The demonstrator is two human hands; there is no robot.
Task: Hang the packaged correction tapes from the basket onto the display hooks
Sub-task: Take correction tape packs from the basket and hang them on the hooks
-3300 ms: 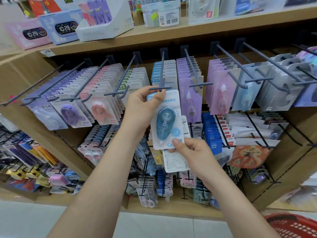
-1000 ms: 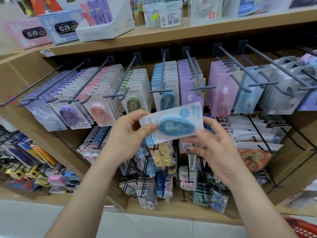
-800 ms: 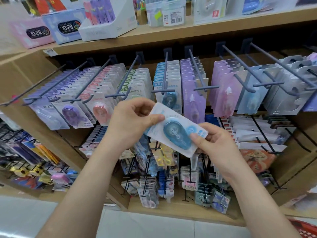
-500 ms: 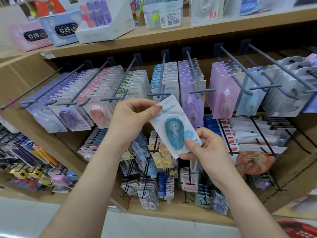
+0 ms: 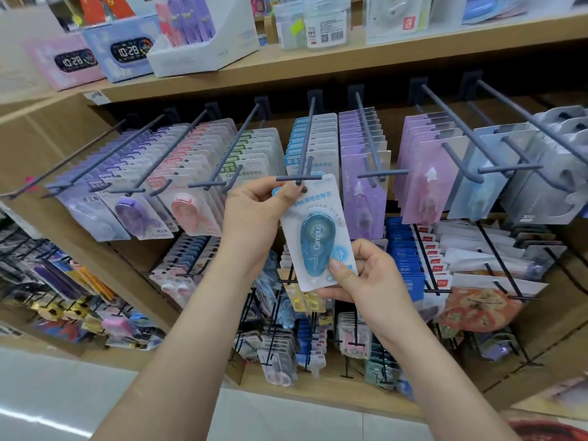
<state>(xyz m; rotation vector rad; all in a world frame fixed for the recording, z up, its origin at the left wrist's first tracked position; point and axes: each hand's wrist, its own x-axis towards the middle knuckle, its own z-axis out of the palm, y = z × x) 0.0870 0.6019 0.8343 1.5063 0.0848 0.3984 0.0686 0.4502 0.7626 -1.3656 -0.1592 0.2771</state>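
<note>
Pinching grip at both ends: the left hand (image 5: 254,214) holds the top of the blue correction tape pack (image 5: 315,240) between thumb and fingers, with the thumb pressed just beside the hang hole. The right hand (image 5: 369,281) pinches the lower right corner, thumb on the front and fingers curled behind. The pack stands nearly upright, slightly tilted. Its top edge is right at the T-shaped tip of the display hook (image 5: 306,138) that carries the row of blue packs (image 5: 324,144); whether the tip has entered the hole cannot be told. Green packs (image 5: 267,148) hang on the hook to the left and purple packs (image 5: 362,192) to the right. The blurred edge of a red basket (image 5: 553,431) shows in the lower right corner.
</note>
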